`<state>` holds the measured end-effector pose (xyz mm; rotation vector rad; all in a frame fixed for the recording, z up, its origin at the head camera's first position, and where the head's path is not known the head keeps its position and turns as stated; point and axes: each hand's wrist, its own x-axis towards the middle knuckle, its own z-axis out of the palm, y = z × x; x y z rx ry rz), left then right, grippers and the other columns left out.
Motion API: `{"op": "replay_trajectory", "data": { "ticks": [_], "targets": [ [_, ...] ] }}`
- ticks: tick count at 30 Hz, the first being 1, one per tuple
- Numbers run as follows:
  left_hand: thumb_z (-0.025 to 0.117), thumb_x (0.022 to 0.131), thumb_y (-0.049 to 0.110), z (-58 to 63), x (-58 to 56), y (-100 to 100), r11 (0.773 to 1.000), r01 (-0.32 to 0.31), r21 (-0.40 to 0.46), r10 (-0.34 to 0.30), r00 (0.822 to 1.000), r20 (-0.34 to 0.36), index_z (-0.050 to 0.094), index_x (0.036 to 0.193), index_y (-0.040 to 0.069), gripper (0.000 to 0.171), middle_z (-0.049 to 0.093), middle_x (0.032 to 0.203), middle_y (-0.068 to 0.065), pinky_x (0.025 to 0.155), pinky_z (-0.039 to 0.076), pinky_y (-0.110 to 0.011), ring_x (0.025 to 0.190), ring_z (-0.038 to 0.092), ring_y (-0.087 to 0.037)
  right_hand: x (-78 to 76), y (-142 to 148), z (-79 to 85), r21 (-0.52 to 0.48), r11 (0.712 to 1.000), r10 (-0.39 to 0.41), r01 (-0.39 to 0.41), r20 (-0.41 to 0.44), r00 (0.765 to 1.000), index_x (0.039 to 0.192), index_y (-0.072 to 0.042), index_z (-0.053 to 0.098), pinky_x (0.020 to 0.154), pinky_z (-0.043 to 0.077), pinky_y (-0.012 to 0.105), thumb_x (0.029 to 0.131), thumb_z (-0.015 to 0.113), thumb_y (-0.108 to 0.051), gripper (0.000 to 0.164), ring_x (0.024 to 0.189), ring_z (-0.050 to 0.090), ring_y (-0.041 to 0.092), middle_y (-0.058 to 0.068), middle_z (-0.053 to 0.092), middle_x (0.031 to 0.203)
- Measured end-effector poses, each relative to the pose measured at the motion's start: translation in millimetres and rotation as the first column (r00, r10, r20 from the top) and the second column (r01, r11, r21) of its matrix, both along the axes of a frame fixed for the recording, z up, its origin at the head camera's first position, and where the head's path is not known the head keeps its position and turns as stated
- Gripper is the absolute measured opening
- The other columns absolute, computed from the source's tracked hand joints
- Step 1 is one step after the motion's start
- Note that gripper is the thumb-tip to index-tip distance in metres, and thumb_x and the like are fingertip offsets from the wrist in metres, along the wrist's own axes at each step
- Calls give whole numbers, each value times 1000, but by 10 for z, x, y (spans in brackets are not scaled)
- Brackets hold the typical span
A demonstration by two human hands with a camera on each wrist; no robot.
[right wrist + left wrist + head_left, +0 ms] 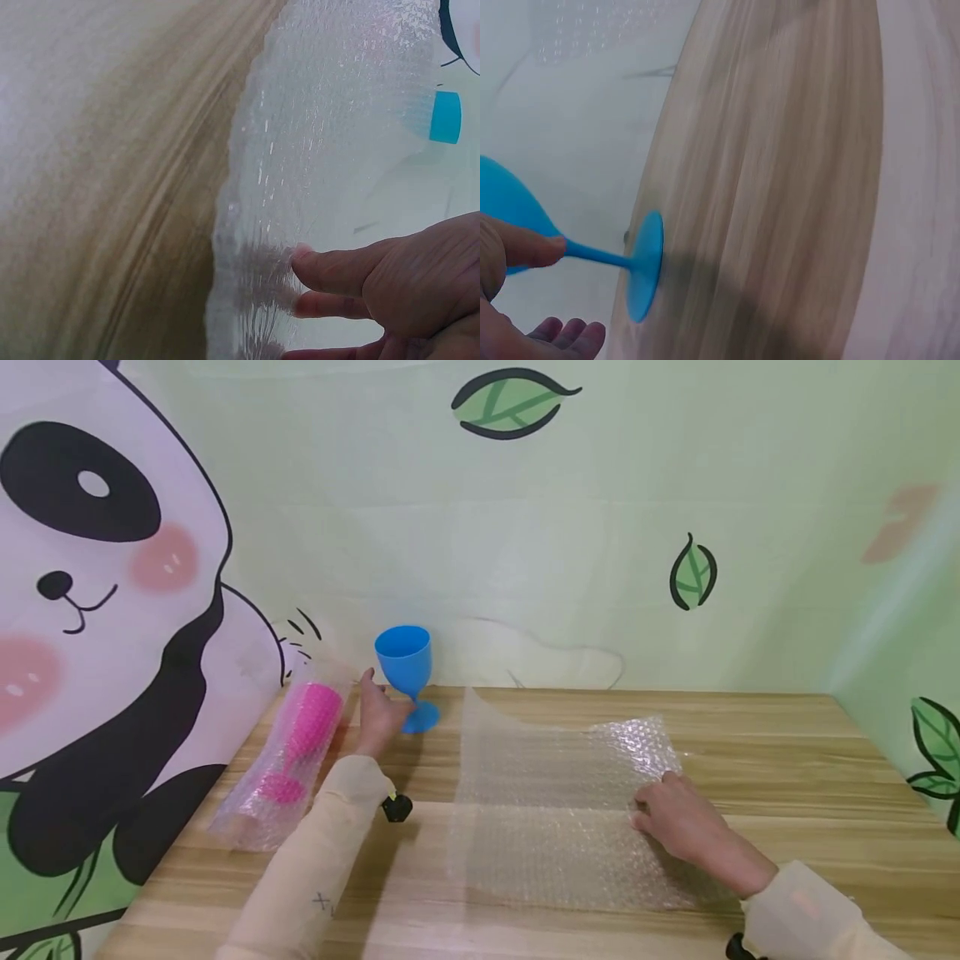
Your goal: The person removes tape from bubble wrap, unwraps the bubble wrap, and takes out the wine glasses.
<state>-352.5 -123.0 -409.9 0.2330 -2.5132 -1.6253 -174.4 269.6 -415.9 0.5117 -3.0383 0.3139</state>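
A blue plastic goblet (405,664) stands upright near the back edge of the table. My left hand (380,714) is just left of its stem, fingers spread and not wrapped round it. In the left wrist view the thumb (536,247) lies at the base of the bowl; whether it touches cannot be told. A clear sheet of bubble wrap (547,810) stretches across the middle of the table, its left part raised. My right hand (686,822) pinches the sheet's right side. The right wrist view has the thumb (330,268) against the bubble wrap (300,150).
To the left lies a pink goblet (311,718) inside a bubble wrap sleeve (251,822). Behind the wooden table (810,777) hangs a pale green backdrop (570,568) with a panda and leaves printed on it.
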Motion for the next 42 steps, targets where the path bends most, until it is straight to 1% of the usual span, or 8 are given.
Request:
{"op": "replay_trajectory", "data": {
  "ticks": [6, 13, 19, 24, 30, 34, 37, 42],
  "targets": [
    [59, 98, 0, 45, 28, -123, 997, -53, -60, 54, 999, 1, 15, 161, 0, 77, 38, 154, -28, 113, 41, -55, 139, 43, -44, 2, 15, 0, -8, 1000, -1, 1, -6, 1000, 86, -4, 74, 73, 49, 47, 88, 78, -15, 12, 74, 54, 24, 7, 68, 80],
    [50, 96, -3, 147, 61, -339, 979, -45, -200, 26, 995, -97, 23, 157, -5, 67, 39, 154, -30, 114, 40, -52, 142, 40, -43, -11, 17, -16, -6, 1000, 6, -6, -7, 1000, 86, -4, 74, 73, 49, 47, 89, 78, -16, 12, 74, 54, 24, 8, 69, 81],
    [46, 93, -5, 249, 102, -478, 969, -44, -245, 8, 989, -144, 28, 156, -6, 65, 37, 152, -31, 118, 34, -52, 141, 37, -44, -17, 20, -6, 2, 1000, -10, 10, 11, 1000, 93, -2, 76, 76, 50, 49, 89, 78, -17, 16, 77, 57, 26, 11, 72, 86],
    [49, 97, -1, 307, 130, -551, 937, -74, -342, 11, 983, -183, 31, 156, -3, 61, 37, 150, -29, 119, 31, -53, 139, 36, -43, -16, 4, 1, -5, 1000, -21, 21, 35, 999, 94, -1, 76, 77, 50, 50, 90, 78, -17, 17, 78, 57, 25, 10, 72, 86],
    [56, 94, 6, 398, 164, -644, 879, -157, -450, 54, 971, -232, 38, 153, -2, 61, 41, 147, -30, 113, 25, -60, 137, 35, -46, -10, -1, -2, -13, 1000, -27, 28, 45, 999, 94, -1, 76, 73, 50, 47, 91, 78, -18, 17, 78, 56, 25, 10, 71, 86],
    [57, 94, 9, 451, 176, -729, 863, -185, -470, 109, 977, -183, 39, 151, -4, 61, 37, 148, -32, 111, 23, -61, 135, 33, -48, -15, 12, 6, -12, 1000, -24, 24, 38, 999, 95, -1, 76, 73, 50, 47, 91, 78, -18, 17, 78, 56, 26, 10, 72, 86],
    [59, 95, 16, 466, 192, -787, 864, -197, -463, 164, 980, -111, 34, 151, -6, 65, 33, 148, -34, 110, 25, -64, 134, 31, -49, -16, 19, 5, -14, 1000, -24, 24, 32, 999, 96, 0, 76, 75, 51, 49, 90, 78, -18, 19, 80, 58, 27, 11, 72, 88],
    [66, 95, 39, 483, 267, -885, 845, -171, -506, 225, 973, 47, 28, 147, -12, 82, 31, 143, -37, 105, 30, -72, 131, 31, -53, -16, 10, -8, -15, 1000, -16, 17, 29, 999, 98, 1, 77, 78, 52, 51, 90, 78, -19, 22, 81, 60, 29, 14, 73, 89]
  ]
}}
